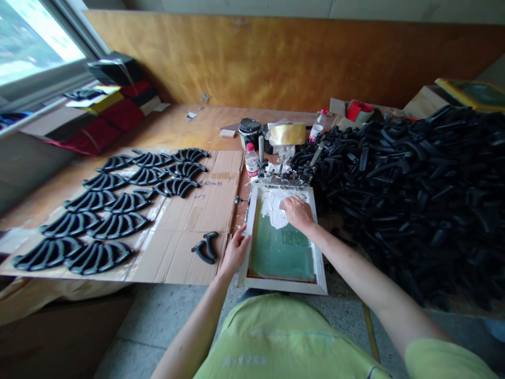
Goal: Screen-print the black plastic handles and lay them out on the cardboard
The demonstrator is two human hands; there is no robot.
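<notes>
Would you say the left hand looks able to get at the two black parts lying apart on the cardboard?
Likely yes: the left hand, at the white frame, is close to the two black parts, with nothing visible standing in between.

One scraper (282, 204) is in the right fingers (292, 203); one framed screen (282, 258) lies below. Two black curved parts (210, 245) lie left of the left fingers (239, 237). Two bottles (251, 162) stand beyond the fingers.

Bright window (37, 34), grey speckled floor (152, 316)
</notes>
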